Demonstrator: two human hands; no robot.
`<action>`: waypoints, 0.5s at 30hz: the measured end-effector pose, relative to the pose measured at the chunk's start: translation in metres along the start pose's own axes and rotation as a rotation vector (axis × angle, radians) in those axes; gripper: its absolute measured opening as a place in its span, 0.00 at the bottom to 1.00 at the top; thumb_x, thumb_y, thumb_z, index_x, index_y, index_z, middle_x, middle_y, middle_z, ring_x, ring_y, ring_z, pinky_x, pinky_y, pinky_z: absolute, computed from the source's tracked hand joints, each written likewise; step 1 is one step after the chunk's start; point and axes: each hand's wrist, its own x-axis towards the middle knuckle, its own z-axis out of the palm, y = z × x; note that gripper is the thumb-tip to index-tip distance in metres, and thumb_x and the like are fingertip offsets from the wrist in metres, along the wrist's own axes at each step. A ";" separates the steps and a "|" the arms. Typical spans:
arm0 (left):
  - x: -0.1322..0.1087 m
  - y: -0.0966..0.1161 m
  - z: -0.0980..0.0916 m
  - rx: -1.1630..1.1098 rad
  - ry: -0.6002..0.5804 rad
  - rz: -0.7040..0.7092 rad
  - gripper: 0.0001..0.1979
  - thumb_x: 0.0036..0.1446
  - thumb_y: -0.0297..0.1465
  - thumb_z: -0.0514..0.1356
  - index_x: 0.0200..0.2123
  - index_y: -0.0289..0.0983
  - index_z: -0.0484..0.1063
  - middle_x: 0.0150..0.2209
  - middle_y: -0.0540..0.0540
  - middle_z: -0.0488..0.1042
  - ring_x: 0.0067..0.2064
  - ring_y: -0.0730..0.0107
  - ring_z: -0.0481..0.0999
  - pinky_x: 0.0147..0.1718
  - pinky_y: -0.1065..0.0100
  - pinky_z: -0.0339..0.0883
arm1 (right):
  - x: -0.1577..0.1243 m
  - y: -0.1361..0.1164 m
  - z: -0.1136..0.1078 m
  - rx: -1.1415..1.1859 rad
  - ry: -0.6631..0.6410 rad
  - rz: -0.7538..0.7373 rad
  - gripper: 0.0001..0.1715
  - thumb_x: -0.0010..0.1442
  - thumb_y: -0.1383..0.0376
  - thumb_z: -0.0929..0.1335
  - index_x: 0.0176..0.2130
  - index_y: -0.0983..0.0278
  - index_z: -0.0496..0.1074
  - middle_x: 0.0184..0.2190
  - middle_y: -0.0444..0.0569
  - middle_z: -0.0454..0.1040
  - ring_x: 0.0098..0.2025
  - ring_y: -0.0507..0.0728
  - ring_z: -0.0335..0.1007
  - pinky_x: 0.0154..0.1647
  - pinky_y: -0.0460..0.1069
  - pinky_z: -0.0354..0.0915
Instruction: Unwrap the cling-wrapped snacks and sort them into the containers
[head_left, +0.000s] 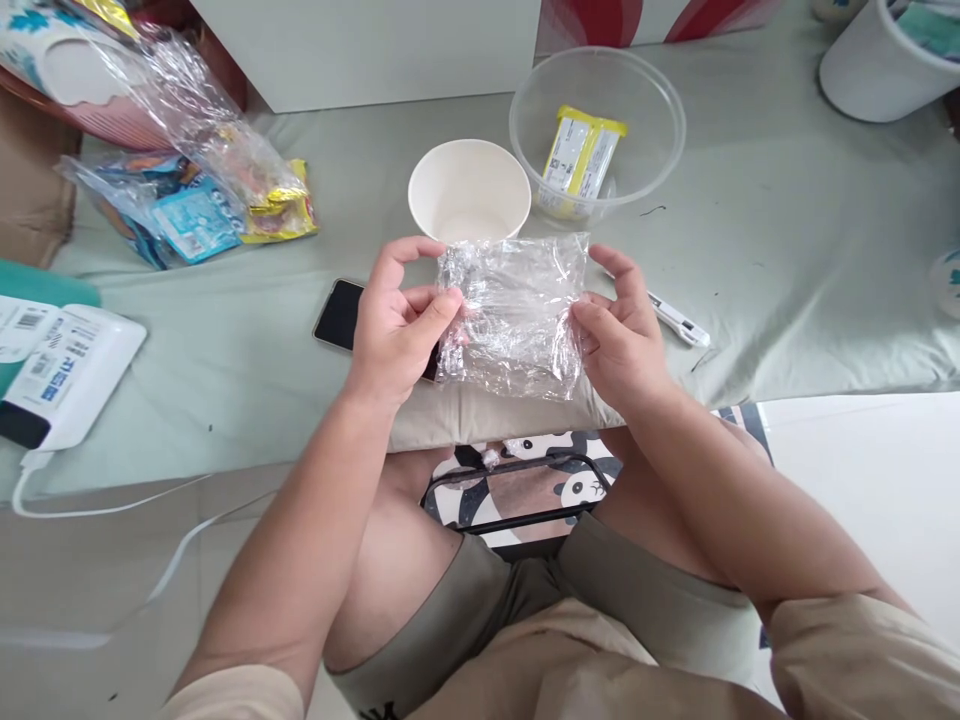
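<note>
Between my two hands a clear, crinkled plastic bag (517, 320) is stretched out flat above the cloth's front edge. My left hand (401, 325) pinches its left side between thumb and fingers. The right side is gripped the same way by my right hand (619, 320). Just behind the bag stands a white bowl (469, 185), its lower front edge covered by the plastic. A dark phone (339, 315) lies partly hidden under my left hand. Beside my right hand rests a white utility knife (681, 322).
A clear plastic bowl (646, 185) holds a yellow and white packet (581, 155). Bagged snack packets (199, 220) lie at the left, with a white power strip (97, 370) and its cable nearer me. A white bin (862, 65) stands at the far right, a white box (375, 50) at the back.
</note>
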 end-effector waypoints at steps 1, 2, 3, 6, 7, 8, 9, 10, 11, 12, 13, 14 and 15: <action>0.001 -0.002 -0.001 -0.009 -0.015 0.039 0.15 0.59 0.34 0.68 0.47 0.44 0.70 0.25 0.57 0.77 0.23 0.77 0.71 0.25 0.72 0.66 | 0.000 0.001 0.000 -0.018 -0.006 -0.032 0.34 0.69 0.44 0.63 0.68 0.48 0.52 0.36 0.44 0.77 0.31 0.56 0.73 0.33 0.53 0.70; 0.001 -0.004 -0.003 -0.004 -0.041 0.063 0.15 0.58 0.34 0.69 0.46 0.43 0.71 0.26 0.56 0.77 0.24 0.77 0.72 0.26 0.72 0.67 | -0.001 0.002 0.000 -0.021 -0.017 -0.062 0.36 0.69 0.43 0.63 0.69 0.47 0.51 0.36 0.45 0.78 0.32 0.56 0.73 0.34 0.54 0.71; 0.001 -0.005 -0.003 0.031 -0.088 0.059 0.17 0.56 0.33 0.70 0.48 0.43 0.72 0.28 0.56 0.78 0.26 0.76 0.73 0.27 0.71 0.69 | -0.001 0.003 0.000 -0.010 -0.032 -0.084 0.38 0.68 0.41 0.63 0.69 0.47 0.50 0.37 0.44 0.77 0.32 0.56 0.74 0.34 0.54 0.71; -0.001 -0.006 -0.004 0.230 -0.193 0.039 0.20 0.50 0.28 0.71 0.48 0.42 0.75 0.30 0.53 0.77 0.28 0.73 0.76 0.24 0.72 0.67 | -0.002 0.001 0.002 0.042 -0.070 -0.097 0.44 0.63 0.41 0.70 0.69 0.45 0.50 0.33 0.40 0.75 0.30 0.55 0.72 0.34 0.53 0.71; -0.002 -0.006 -0.004 0.292 -0.191 0.054 0.17 0.50 0.28 0.69 0.45 0.41 0.77 0.29 0.52 0.77 0.27 0.73 0.76 0.23 0.72 0.66 | -0.002 -0.001 0.002 0.056 -0.068 -0.096 0.44 0.62 0.42 0.71 0.69 0.45 0.52 0.31 0.39 0.73 0.28 0.54 0.71 0.33 0.53 0.71; -0.003 -0.006 -0.003 0.343 -0.177 0.073 0.13 0.52 0.29 0.67 0.42 0.40 0.78 0.29 0.52 0.76 0.27 0.73 0.76 0.24 0.71 0.67 | -0.002 -0.002 0.003 0.067 -0.053 -0.095 0.43 0.62 0.43 0.72 0.67 0.45 0.54 0.30 0.38 0.71 0.27 0.53 0.69 0.32 0.52 0.70; -0.003 -0.006 -0.003 0.386 -0.166 0.090 0.10 0.53 0.29 0.66 0.41 0.39 0.78 0.29 0.51 0.76 0.28 0.73 0.76 0.25 0.71 0.68 | -0.002 -0.003 0.003 0.074 -0.032 -0.098 0.40 0.62 0.44 0.72 0.66 0.45 0.57 0.29 0.38 0.69 0.27 0.53 0.68 0.32 0.52 0.70; -0.004 -0.006 -0.003 0.422 -0.165 0.113 0.11 0.54 0.30 0.65 0.42 0.38 0.79 0.29 0.51 0.76 0.29 0.73 0.75 0.27 0.70 0.70 | -0.001 -0.004 0.003 0.078 -0.008 -0.103 0.37 0.62 0.45 0.72 0.64 0.46 0.60 0.28 0.38 0.68 0.27 0.52 0.67 0.32 0.52 0.70; -0.004 -0.006 -0.003 0.462 -0.174 0.141 0.14 0.53 0.29 0.66 0.45 0.38 0.79 0.30 0.51 0.75 0.29 0.73 0.75 0.29 0.70 0.71 | -0.001 -0.005 0.002 0.078 0.011 -0.109 0.33 0.63 0.46 0.72 0.62 0.47 0.63 0.29 0.39 0.68 0.27 0.52 0.66 0.32 0.52 0.70; -0.004 -0.007 -0.003 0.514 -0.184 0.173 0.18 0.51 0.28 0.67 0.48 0.38 0.79 0.31 0.51 0.75 0.29 0.73 0.74 0.30 0.69 0.71 | -0.001 -0.005 0.002 0.073 0.020 -0.115 0.29 0.64 0.47 0.72 0.59 0.49 0.66 0.29 0.40 0.67 0.27 0.52 0.66 0.32 0.52 0.70; -0.004 -0.008 -0.004 0.578 -0.192 0.207 0.21 0.50 0.28 0.67 0.50 0.39 0.79 0.31 0.52 0.74 0.29 0.74 0.73 0.32 0.69 0.71 | -0.001 -0.005 0.001 0.063 0.020 -0.121 0.25 0.64 0.47 0.71 0.57 0.50 0.69 0.30 0.40 0.67 0.28 0.52 0.65 0.33 0.52 0.70; -0.003 -0.009 -0.004 0.648 -0.193 0.242 0.21 0.51 0.27 0.67 0.50 0.39 0.79 0.32 0.52 0.74 0.29 0.74 0.72 0.32 0.69 0.71 | -0.001 -0.005 0.001 0.046 0.010 -0.127 0.23 0.65 0.47 0.70 0.55 0.51 0.70 0.30 0.42 0.68 0.29 0.53 0.66 0.34 0.52 0.71; -0.002 -0.010 -0.005 0.717 -0.183 0.277 0.18 0.52 0.26 0.66 0.48 0.39 0.81 0.32 0.52 0.73 0.28 0.75 0.71 0.32 0.69 0.70 | -0.001 -0.005 0.000 0.021 -0.007 -0.133 0.22 0.66 0.47 0.69 0.55 0.52 0.71 0.31 0.43 0.68 0.30 0.53 0.66 0.35 0.52 0.71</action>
